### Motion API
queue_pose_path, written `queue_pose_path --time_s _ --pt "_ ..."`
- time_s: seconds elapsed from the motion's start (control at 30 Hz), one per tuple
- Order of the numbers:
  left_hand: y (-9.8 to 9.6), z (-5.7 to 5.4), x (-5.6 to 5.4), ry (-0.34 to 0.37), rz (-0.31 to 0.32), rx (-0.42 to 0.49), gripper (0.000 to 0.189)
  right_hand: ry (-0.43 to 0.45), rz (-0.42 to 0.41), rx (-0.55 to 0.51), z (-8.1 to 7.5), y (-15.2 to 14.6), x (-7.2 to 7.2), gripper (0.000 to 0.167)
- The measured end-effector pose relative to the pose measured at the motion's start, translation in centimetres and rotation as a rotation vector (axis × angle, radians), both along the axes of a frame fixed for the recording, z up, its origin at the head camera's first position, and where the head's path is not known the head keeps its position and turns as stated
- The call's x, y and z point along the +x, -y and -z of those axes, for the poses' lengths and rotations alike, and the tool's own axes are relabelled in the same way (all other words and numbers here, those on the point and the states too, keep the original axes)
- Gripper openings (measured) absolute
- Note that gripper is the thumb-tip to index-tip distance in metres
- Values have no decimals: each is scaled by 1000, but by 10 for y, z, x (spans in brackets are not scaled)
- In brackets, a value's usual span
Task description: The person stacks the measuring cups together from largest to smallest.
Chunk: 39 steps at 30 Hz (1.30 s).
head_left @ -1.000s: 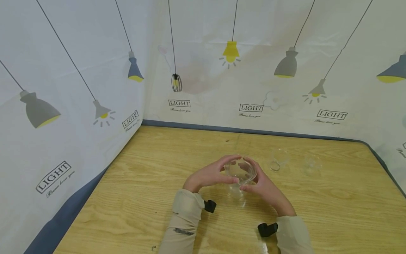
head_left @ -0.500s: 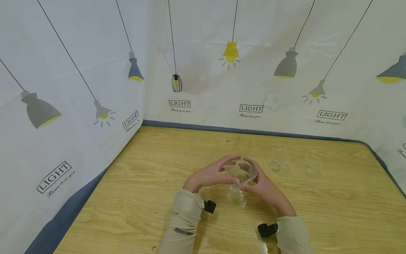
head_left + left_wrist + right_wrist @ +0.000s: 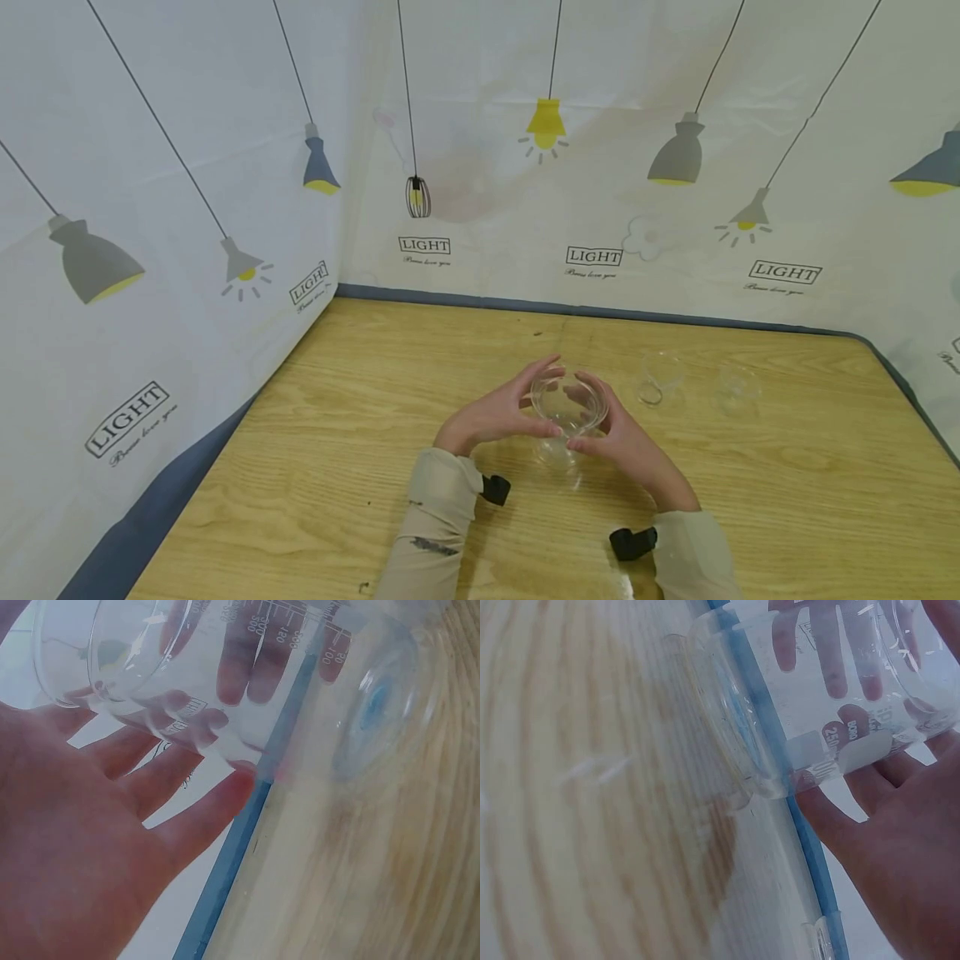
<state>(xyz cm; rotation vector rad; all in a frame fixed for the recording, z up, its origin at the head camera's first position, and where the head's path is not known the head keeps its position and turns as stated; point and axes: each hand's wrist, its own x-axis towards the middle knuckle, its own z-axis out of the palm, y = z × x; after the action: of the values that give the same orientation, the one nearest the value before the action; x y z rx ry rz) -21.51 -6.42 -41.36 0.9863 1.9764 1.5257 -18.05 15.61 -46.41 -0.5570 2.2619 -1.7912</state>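
A clear graduated glass beaker (image 3: 567,406) stands on the wooden table (image 3: 360,433), near its middle. My left hand (image 3: 498,412) cups its left side, thumb in front and fingers round the back. My right hand (image 3: 626,442) cups its right side the same way. In the left wrist view the beaker (image 3: 360,712) lies against my left hand's (image 3: 75,847) fingers, and the other hand's fingers show through the glass. The right wrist view shows the beaker (image 3: 780,712) with printed scale marks pressed against my right hand (image 3: 907,847).
Two smaller clear glass vessels (image 3: 660,377) (image 3: 738,390) stand to the right of the beaker, toward the back. A white curtain printed with lamps (image 3: 480,167) closes off the back and left sides. A blue strip (image 3: 150,508) runs along the table's left edge.
My left hand's forefinger has lifted slightly and straightened above the beaker's rim. The beaker and my right hand have stayed in place.
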Motion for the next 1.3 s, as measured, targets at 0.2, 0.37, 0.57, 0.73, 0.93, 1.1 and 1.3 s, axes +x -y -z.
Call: queue_pose_path --time_s 0.2,0.37,0.57,0.73,0.93,1.1,1.3 --pt "-1 17 -8 47 -12 33 92 -16 20 16 12 -3 -4 83" --pt "-2 38 -16 65 -49 -13 93 -18 28 14 13 -2 -4 83" --pt "-2 47 -16 124 -78 -4 91 -19 30 8 12 -2 -4 83" --pt "-1 36 -9 155 -50 27 89 -13 37 14 12 -1 -4 83" --pt "-2 37 -10 142 10 92 84 5 52 33 13 -1 -4 82" --pt "-3 41 -12 145 36 118 82 16 76 53 14 -1 -5 82" --pt "-4 45 -13 149 31 131 80 21 86 61 11 -1 -4 83"
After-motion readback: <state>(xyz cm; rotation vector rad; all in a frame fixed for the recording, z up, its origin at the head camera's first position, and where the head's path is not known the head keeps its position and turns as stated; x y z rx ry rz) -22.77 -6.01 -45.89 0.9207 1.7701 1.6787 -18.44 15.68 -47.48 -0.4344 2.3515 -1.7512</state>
